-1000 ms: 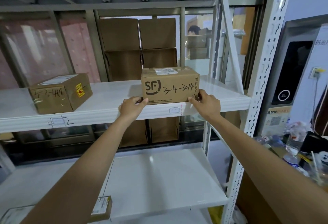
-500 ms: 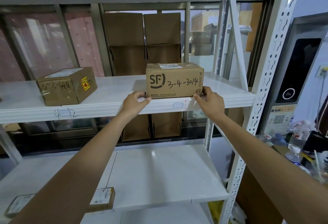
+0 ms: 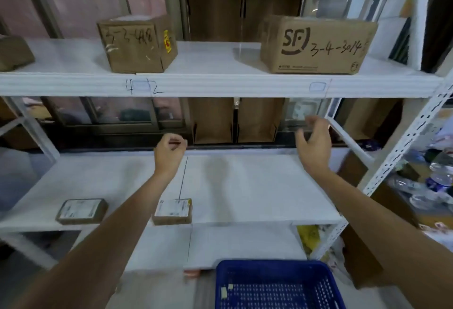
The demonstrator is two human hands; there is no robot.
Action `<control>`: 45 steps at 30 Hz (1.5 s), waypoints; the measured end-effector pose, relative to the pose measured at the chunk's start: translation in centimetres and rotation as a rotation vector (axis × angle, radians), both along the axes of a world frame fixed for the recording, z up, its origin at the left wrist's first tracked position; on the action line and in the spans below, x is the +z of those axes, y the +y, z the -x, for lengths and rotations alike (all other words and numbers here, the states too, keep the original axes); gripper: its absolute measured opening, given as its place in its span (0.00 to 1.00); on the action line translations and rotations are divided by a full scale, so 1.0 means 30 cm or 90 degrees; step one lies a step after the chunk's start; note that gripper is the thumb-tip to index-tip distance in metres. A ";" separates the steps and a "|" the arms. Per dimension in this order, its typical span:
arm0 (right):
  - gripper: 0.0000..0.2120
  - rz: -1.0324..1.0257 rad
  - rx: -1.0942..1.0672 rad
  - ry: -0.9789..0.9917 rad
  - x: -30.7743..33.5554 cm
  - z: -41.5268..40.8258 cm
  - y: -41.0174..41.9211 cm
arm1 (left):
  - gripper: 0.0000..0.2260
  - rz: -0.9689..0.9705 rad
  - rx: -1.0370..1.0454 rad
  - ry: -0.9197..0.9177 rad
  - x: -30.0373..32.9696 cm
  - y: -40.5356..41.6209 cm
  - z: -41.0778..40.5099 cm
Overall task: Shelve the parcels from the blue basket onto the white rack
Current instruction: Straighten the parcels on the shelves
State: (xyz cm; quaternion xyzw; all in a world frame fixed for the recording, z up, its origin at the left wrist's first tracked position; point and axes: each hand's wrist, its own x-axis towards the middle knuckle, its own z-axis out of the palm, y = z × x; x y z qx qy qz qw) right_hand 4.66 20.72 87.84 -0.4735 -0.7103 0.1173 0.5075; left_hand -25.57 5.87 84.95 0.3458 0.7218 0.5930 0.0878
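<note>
Head view of the white rack [image 3: 220,85], seen from in front and slightly above. The upper shelf carries three brown cartons. The SF parcel [image 3: 316,45], hand-marked 3-4-3014, stands upright at the right end, its front face close to the shelf edge and touching neither hand. The cube carton [image 3: 137,44], marked in similar handwriting and bearing a yellow sticker on its right side, stands left of centre, well apart from the SF parcel. A third carton [image 3: 13,52] is cut off by the left border.

The middle shelf holds two flat parcels with white labels facing up: the left flat parcel [image 3: 82,210] and the front flat parcel [image 3: 172,210], the latter at the shelf's front edge and partly behind the left forearm.

Both hands hang in the air between the upper and middle shelves, empty. The left hand [image 3: 169,150] is loosely curled, fingers drawn in toward the palm. The right hand [image 3: 313,142] is spread, fingers apart and slightly bent; motion blur softens its outline.

The blue basket [image 3: 277,284] sits low at the bottom of the frame, in front of the rack; the part in view shows only perforated floor and what may be scraps of tape.
</note>
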 end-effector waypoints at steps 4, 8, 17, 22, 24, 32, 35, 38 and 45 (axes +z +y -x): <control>0.15 0.149 0.036 -0.033 -0.185 0.249 -0.113 | 0.09 0.201 -0.056 -0.050 -0.201 -0.139 0.256; 0.14 0.313 0.089 -0.040 -0.382 0.474 -0.208 | 0.10 0.304 -0.102 -0.079 -0.371 -0.228 0.440; 0.20 0.583 0.149 -0.118 -0.823 0.779 -0.313 | 0.16 0.539 -0.105 -0.131 -0.811 -0.238 0.616; 0.23 0.599 0.168 -0.219 -0.974 0.876 -0.303 | 0.19 0.524 -0.091 -0.179 -0.956 -0.217 0.599; 0.23 0.601 0.170 -0.244 -1.018 0.897 -0.309 | 0.19 0.470 -0.088 -0.242 -0.986 -0.217 0.578; 0.20 0.564 0.171 -0.235 -1.101 0.932 -0.338 | 0.08 0.409 -0.080 -0.235 -1.044 -0.215 0.526; 0.20 0.557 0.148 -0.228 -1.102 0.946 -0.326 | 0.09 0.414 -0.084 -0.236 -1.047 -0.200 0.539; 0.20 0.550 0.146 -0.233 -1.103 0.966 -0.310 | 0.10 0.412 -0.085 -0.238 -1.050 -0.178 0.560; 0.20 0.542 0.150 -0.233 -1.109 0.979 -0.295 | 0.09 0.395 -0.081 -0.250 -1.059 -0.158 0.573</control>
